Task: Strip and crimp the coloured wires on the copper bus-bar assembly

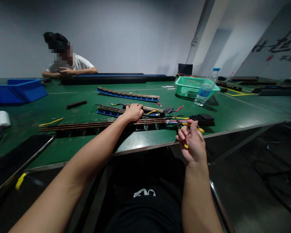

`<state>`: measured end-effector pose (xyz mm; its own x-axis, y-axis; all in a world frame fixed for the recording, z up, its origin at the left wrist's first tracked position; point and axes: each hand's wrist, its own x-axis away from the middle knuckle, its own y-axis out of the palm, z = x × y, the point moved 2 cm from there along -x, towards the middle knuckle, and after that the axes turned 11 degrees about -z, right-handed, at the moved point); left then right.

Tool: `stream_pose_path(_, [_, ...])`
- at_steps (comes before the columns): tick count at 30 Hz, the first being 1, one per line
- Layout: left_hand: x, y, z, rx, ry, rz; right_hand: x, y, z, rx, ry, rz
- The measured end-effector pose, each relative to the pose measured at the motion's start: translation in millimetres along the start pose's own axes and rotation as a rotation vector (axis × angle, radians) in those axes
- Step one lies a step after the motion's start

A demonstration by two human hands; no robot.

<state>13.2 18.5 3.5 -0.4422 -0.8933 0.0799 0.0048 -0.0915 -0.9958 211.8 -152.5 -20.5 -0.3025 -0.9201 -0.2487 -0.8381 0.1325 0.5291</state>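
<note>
A long black strip with copper rods [99, 125] lies along the near side of the table. Over the middle of the strips is my left hand [134, 112], its fingers curled down around a shorter strip with brass-coloured rods [155, 111]; the fingertips are partly hidden. Part of a blue strip [109, 111] shows just left of that hand. My right hand [190, 139] is closed on yellow-handled pliers [200, 130], whose dark jaws are at the coloured wires [171, 122] on the long strip's right end. Whether the jaws grip a wire is too small to tell.
Another blue strip [128, 94] lies farther back. A green basket [188, 87] and a water bottle [206, 90] stand behind on the right. At the left are a blue bin [26, 92] and a dark flat panel [21, 155]. Across the table leans a person [75, 64].
</note>
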Motion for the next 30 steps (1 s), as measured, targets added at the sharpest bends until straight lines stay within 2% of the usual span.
stream_pose_path(5, [0, -0.5, 0, 0.011, 0.003, -0.002, 26, 7, -21, 0.694, -0.039, -0.079])
stream_pose_path(7, [0, -1.0, 0, 0.011, -0.001, -0.003, 38, 12, -33, 0.858, -0.042, -0.115])
stream_pose_path(8, [1, -1.2, 0, 0.011, -0.004, -0.003, 41, 15, -37, 0.87, -0.07, -0.122])
stream_pose_path(10, [1, -1.6, 1, 0.014, -0.008, -0.003, 43, 20, -39, 0.785, -0.137, -0.145])
stream_pose_path(12, [1, -1.8, 1, 0.019, -0.008, -0.004, 38, 24, -31, 0.6, -0.178, -0.19])
stream_pose_path(15, [2, -1.4, 1, 0.027, 0.006, 0.003, 25, 27, -8, 0.297, -0.16, -0.255])
stream_pose_path(18, [3, -0.3, 0, 0.028, 0.014, 0.009, 17, 31, 10, 0.135, -0.132, -0.236])
stream_pose_path(25, [2, 0.7, 0, 0.032, 0.007, 0.015, 14, 44, 20, 0.028, -0.047, -0.292])
stream_pose_path(30, [3, -0.1, 2, 0.028, 0.008, 0.018, 0, 55, 29, 0.11, -0.029, -0.284])
